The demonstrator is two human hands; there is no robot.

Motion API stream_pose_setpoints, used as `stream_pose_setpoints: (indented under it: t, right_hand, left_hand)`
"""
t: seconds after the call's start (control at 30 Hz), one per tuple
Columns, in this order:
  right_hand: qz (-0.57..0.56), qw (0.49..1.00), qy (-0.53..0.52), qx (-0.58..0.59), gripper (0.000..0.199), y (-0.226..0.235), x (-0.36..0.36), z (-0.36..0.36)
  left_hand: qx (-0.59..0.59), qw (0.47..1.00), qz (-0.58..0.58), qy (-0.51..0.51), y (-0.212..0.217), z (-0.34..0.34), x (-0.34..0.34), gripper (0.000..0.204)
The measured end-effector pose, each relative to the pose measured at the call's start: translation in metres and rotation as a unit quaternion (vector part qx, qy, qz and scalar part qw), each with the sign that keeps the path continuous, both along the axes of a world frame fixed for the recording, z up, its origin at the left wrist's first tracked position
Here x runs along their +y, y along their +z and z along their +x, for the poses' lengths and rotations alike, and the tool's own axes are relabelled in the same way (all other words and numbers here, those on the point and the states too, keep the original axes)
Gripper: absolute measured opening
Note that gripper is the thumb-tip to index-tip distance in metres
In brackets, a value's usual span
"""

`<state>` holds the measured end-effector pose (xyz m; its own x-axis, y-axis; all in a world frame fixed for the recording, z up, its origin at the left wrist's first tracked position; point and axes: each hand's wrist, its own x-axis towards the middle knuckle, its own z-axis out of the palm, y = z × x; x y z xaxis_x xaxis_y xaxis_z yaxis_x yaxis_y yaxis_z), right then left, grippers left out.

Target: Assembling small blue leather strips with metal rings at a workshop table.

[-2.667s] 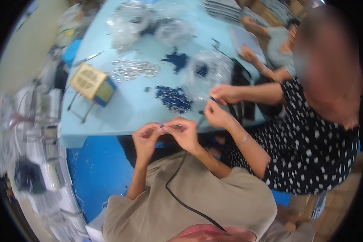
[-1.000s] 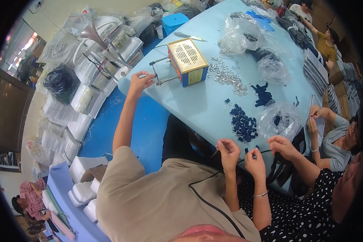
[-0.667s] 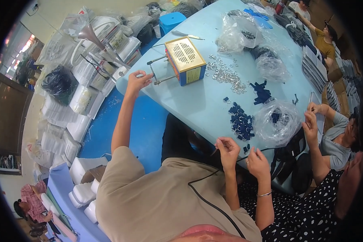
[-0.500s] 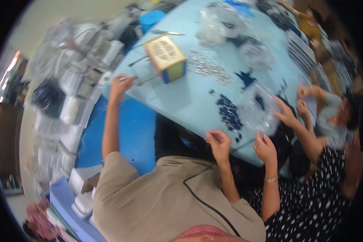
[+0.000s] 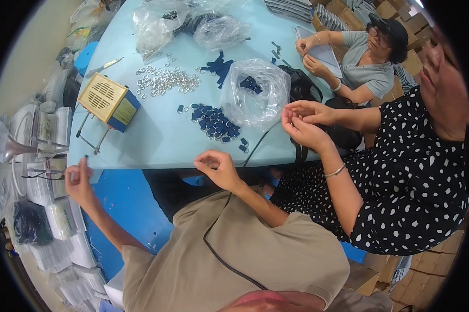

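At the left corner of the light blue table, my left hand has its fingers closed, with a small dark piece at the fingertips. Beside it stands a boxy device with a slotted, cream-coloured top, blue sides and metal rods at its front. My right hand is at the table's near edge, fingers curled together; whatever is between them is too small to make out. Just beyond it lies a pile of dark blue tabs with metal rings. Loose silvery rings are spread farther back.
Dark blue strips and an open clear plastic bag lie right of the rings. A co-worker in a spotted dress sits close on my right, another person beyond. A thin knife-like tool lies behind the device. Several filled bags stand farther back.
The view has turned right, so the table sits farther left. My left hand is now lower, off the table's corner. The co-worker's hands have come together, away from the clear bag.
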<state>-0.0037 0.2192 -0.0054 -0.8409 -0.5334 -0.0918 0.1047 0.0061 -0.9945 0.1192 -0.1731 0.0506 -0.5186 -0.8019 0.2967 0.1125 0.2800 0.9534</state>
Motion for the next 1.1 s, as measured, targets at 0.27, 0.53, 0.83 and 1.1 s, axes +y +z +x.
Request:
stream_pose_setpoints:
  t: [0.27, 0.53, 0.83, 1.1]
  right_hand:
    - [-0.129, 0.992, 0.001, -0.005, 0.017, 0.025, -0.027, -0.005]
    - [-0.177, 0.984, -0.013, -0.004, 0.016, 0.007, -0.011, -0.014]
    - [-0.173, 0.983, -0.012, -0.062, 0.014, 0.004, 0.0, -0.014]
    - [-0.117, 0.986, -0.097, 0.068, 0.016, 0.007, 0.001, -0.017]
  left_hand:
    - [-0.017, 0.929, 0.194, -0.314, -0.015, -0.051, 0.21, 0.022]
    - [-0.04, 0.914, 0.21, -0.345, -0.024, -0.068, 0.223, 0.026]
    - [-0.06, 0.914, 0.212, -0.341, -0.032, -0.068, 0.228, 0.028]
    - [-0.072, 0.92, 0.211, -0.323, -0.026, -0.075, 0.239, 0.024]
